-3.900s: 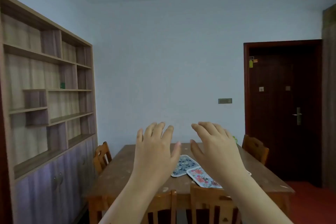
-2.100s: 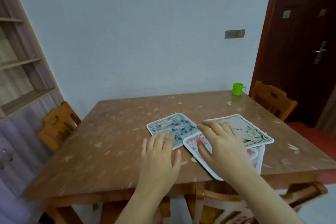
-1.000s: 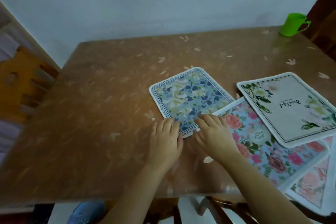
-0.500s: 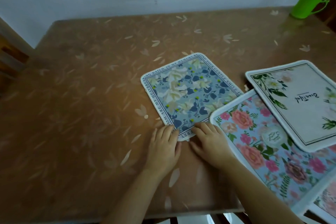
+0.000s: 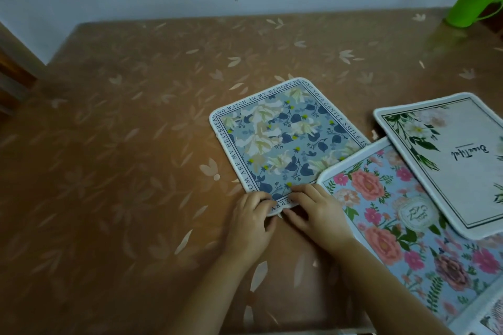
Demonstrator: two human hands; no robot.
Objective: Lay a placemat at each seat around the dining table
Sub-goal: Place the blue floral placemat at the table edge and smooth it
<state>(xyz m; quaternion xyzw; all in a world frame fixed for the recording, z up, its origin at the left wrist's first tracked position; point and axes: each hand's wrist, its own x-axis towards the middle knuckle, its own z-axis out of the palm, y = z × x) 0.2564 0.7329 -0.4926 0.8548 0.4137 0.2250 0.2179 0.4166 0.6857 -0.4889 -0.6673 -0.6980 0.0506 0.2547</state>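
Observation:
A blue placemat point(image 5: 288, 141) with white flowers and a lettered border lies at an angle on the brown dining table point(image 5: 122, 158). My left hand point(image 5: 251, 223) and my right hand point(image 5: 317, 211) both pinch its near corner, fingers curled over the edge. A pink rose placemat point(image 5: 402, 215) overlaps the blue one's right side. On the rose mat rests a white placemat point(image 5: 457, 155) with green leaves and script. A sliver of another mat point(image 5: 490, 318) shows at the bottom right corner.
A green plastic cup point(image 5: 473, 4) stands at the table's far right corner. A pale wall runs along the table's far edge. Part of a wooden chair point(image 5: 13, 81) shows at the left edge. The table's near edge is just below my forearms.
My fingers, flat on the blue placemat's near corner before, have curled around its edge. The view has shifted slightly; the mats have not moved on the table.

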